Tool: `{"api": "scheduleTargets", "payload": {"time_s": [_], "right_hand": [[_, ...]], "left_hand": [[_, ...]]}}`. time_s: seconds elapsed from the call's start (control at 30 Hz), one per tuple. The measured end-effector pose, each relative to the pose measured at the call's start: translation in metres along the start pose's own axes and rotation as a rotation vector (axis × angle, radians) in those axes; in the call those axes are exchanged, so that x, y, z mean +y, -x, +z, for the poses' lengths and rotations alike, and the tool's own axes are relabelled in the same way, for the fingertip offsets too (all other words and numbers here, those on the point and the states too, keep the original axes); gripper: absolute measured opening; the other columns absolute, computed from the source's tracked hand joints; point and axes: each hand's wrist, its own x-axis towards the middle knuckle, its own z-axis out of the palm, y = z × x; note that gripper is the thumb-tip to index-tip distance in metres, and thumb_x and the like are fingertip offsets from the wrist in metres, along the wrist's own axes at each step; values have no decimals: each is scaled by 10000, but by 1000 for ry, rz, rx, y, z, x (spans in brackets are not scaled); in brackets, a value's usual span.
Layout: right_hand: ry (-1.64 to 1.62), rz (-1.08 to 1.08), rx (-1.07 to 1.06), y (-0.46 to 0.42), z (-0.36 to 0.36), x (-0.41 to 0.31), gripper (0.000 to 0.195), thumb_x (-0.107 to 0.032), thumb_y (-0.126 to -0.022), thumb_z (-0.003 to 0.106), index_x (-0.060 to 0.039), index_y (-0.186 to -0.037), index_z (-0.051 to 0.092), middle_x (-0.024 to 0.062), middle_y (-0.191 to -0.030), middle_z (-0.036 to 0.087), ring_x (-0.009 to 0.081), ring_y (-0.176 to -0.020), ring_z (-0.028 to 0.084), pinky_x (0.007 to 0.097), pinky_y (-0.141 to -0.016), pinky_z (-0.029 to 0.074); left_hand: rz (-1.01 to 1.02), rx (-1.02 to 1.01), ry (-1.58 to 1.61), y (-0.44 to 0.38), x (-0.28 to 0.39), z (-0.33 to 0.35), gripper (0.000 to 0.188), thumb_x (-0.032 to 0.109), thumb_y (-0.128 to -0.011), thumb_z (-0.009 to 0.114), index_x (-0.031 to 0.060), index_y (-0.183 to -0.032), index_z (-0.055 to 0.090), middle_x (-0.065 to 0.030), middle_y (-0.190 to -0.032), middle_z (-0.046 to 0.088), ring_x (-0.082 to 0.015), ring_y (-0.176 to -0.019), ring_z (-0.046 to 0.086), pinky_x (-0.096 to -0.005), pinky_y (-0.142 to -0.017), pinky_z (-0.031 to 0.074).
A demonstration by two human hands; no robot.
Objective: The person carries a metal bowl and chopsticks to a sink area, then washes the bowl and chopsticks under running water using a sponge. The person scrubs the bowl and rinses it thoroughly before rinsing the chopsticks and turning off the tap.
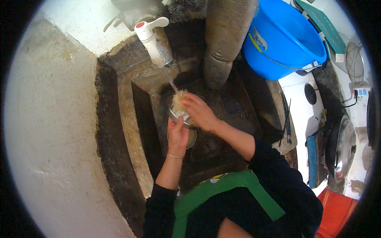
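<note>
My left hand (pixel 177 134) grips a small metal bowl (pixel 175 114) from below, its thumb over the rim. Pressed to the bowl's inside is a pale, fibrous scrubber (pixel 179 102), perhaps loofah, with my right hand (pixel 201 112) closed over it. A thin stream of water (pixel 171 79) runs from the white tap (pixel 152 49) onto the scrubber. Beneath my left hand, a second round bowl (pixel 192 139) sits in the dark sink (pixel 220 145), partly hidden.
A thick pipe (pixel 221 38) rises from the sink. Right of it stand a blue bucket (pixel 273 56), several dark chopsticks (pixel 287 122) on the ledge, a lidded pan (pixel 345 148) and a power strip (pixel 362 92). A rough wall (pixel 53 134) closes off the left.
</note>
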Motion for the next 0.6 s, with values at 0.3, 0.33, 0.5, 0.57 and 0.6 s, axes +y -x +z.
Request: {"api": "scheduleTargets", "payload": {"time_s": [0.3,0.33,0.5,0.57,0.6], "right_hand": [[493,-158,-73,1,-1,-28,357,-277,-884,390,-112,-1190,473,131,-1272,394,278,-1239,282,365,-1028,231],[495,-256,-156,-7,-10,-38,346,-304,-848,450,-103,-1120,521,136,-1198,457,282,-1199,344,379,-1000,280],[176,-266,-397,-45,-31,27,396,-366,-900,372,-67,-1100,538,122,-1109,541,297,-1045,501,371,-887,403],[-1022,575,-432,-41,-45,22,500,-440,-907,328,-53,-1198,453,119,-1193,496,244,-1055,508,363,-903,400],[-1284,740,-313,-35,-44,21,543,-483,-891,337,-50,-1200,446,111,-1204,490,231,-1075,498,371,-914,397]], "left_hand": [[-127,-12,-104,3,7,5,327,-2,-823,504,37,-1143,451,-68,-1125,530,-187,-1037,511,-339,-912,397],[-164,-40,-181,4,4,5,330,-18,-818,499,31,-1141,451,-67,-1124,530,-181,-1034,513,-333,-908,398],[-279,-348,-358,10,29,3,402,-39,-780,525,12,-1164,416,-75,-1133,519,-172,-1040,504,-315,-901,396],[-231,-369,-234,14,39,12,417,-20,-771,547,17,-1165,415,-76,-1137,516,-180,-1041,504,-322,-909,389],[-177,-354,-152,14,42,16,423,-2,-769,562,25,-1165,418,-73,-1143,514,-187,-1047,501,-332,-917,383]]}}
